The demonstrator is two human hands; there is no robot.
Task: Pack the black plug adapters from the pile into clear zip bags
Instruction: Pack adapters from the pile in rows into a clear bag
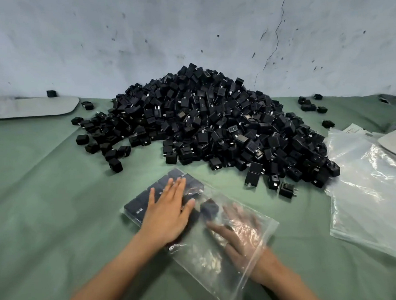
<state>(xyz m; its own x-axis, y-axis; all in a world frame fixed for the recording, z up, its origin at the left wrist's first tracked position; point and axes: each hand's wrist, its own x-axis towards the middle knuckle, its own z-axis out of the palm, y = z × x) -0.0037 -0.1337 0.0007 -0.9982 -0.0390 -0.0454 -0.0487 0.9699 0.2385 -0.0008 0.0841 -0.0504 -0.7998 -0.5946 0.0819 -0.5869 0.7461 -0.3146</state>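
Filling step: the left hand [168, 210] lies flat, pinning packed adapters [137, 205] in the zip bag [200, 262] near the pile [214, 125], while the right hand [240, 231] inside brings another adapter [209, 210], grip too blurred to tell; next, seat it snugly

black plug adapters [202, 126]: heaped pile | clear zip bag [199, 250]: flat, part-filled

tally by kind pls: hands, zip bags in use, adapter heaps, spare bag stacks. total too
bare hands: 2 (left hand flat on the bag, right hand inside it)
clear plastic zip bag in use: 1
heap of black cube-shaped plug adapters: 1, single pieces too many to count
stack of spare clear plastic bags: 1
total: 5
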